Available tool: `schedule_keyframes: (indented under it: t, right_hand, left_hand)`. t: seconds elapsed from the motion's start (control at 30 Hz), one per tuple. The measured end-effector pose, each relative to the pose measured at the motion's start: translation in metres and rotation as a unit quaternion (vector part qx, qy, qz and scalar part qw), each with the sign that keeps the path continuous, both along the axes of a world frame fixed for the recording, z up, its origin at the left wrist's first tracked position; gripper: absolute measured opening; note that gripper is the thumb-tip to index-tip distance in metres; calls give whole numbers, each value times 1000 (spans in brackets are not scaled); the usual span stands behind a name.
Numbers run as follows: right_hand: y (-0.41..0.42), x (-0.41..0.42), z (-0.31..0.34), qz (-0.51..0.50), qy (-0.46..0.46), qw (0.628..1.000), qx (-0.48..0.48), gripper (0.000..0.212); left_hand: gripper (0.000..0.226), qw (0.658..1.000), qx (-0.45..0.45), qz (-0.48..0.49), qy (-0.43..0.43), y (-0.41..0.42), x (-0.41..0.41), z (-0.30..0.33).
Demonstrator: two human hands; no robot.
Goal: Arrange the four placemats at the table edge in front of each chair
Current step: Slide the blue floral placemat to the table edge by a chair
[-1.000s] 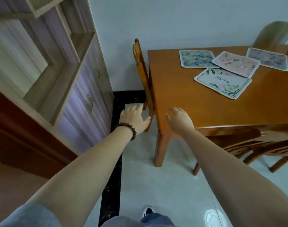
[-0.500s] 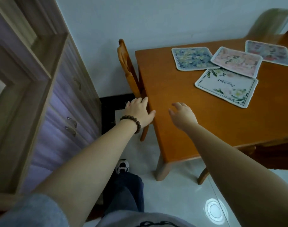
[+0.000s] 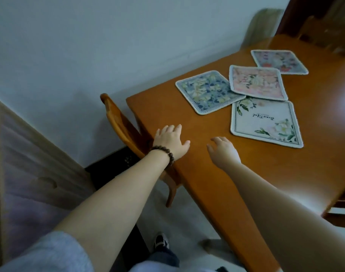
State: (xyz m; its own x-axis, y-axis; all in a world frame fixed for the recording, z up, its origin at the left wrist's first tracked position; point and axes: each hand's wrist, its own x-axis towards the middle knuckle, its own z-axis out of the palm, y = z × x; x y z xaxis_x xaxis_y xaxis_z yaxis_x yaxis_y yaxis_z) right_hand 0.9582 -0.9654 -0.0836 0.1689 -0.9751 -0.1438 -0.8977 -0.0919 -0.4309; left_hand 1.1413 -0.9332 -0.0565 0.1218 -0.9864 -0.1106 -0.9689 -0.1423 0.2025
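Several floral placemats lie bunched together on the orange wooden table (image 3: pixel 256 173): a blue one (image 3: pixel 208 92), a pink one (image 3: pixel 257 82) overlapping its right corner, a white one with script (image 3: pixel 265 123) nearest me, and a purple-pink one (image 3: pixel 279 61) farthest back. My left hand (image 3: pixel 170 141), with a bead bracelet on the wrist, hovers open over the table's left edge. Also open, my right hand (image 3: pixel 223 152) hangs above the tabletop just short of the white placemat. Neither hand touches a placemat.
A wooden chair (image 3: pixel 120 124) is tucked against the table's left side by the white wall. Another chair back (image 3: pixel 265 24) shows at the far end, and part of one (image 3: pixel 342 203) at the right. A wooden cabinet (image 3: pixel 20 163) stands at the left. My shoe (image 3: pixel 161 241) is on the floor.
I have stepped closer and my view has swung right over the table. Both hands have advanced from the table's corner out over its top, toward the placemats.
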Motion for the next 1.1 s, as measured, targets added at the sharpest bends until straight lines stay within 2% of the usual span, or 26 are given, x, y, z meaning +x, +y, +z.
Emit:
schedule_keyframes:
  t: [0.47,0.83,1.1]
  right_hand:
    - [-73,17,12,-92,-9,996,8,49]
    - [-158,7,-25,-108,-39,993,35,50]
    - [-195,21,-58,-90,-28,993,69,49]
  left_hand:
    - [71,993,35,-110,-1,-109,20,-7]
    - [71,992,50,-110,-22,-191,12,-38]
    - [72,990,78,-116,-17,-224,22,-72]
